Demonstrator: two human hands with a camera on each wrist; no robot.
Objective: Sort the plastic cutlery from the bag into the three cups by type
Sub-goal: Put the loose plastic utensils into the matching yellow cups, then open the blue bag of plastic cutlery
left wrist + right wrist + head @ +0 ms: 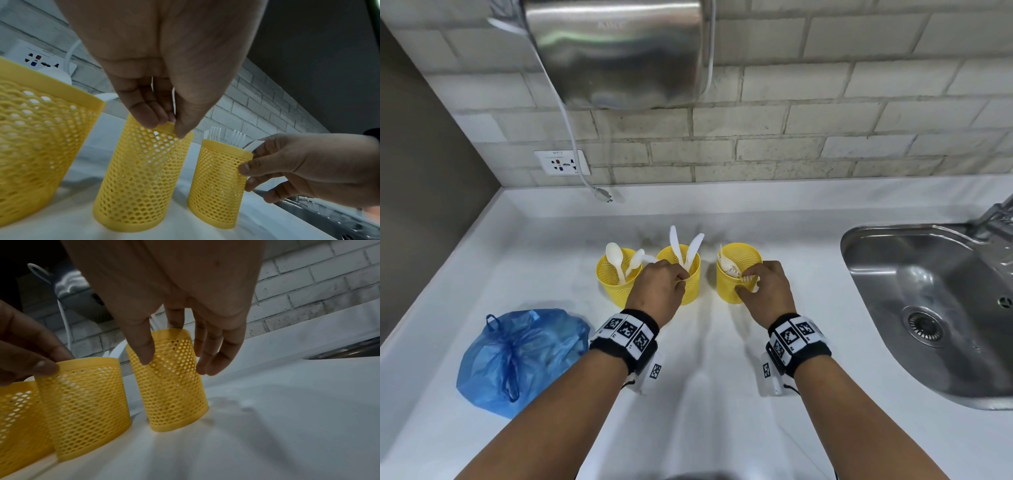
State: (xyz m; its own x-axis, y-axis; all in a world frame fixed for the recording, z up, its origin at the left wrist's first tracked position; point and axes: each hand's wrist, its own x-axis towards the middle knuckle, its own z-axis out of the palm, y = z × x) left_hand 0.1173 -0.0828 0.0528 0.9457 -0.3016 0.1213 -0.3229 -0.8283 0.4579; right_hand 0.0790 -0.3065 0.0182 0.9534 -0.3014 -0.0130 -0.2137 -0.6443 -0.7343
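Observation:
Three yellow mesh cups stand in a row on the white counter: a left cup (616, 277) with spoons, a middle cup (693, 274) with two knives (677, 246), and a right cup (736, 270) with forks. My left hand (685, 279) pinches a thin white knife (174, 99) over the near rim of the middle cup (141, 175). At the near rim of the right cup (216, 183), my right hand (748, 284) pinches a white fork (254, 144), with its thumb lying on the cup's outer wall (170, 381). A blue plastic bag (524, 356) lies at the front left.
A steel sink (859, 240) with a faucet (996, 212) lies to the right. A steel hand dryer (619, 51) hangs on the brick wall above the cups, its cord and plug (602, 197) dangling near a wall outlet (561, 162).

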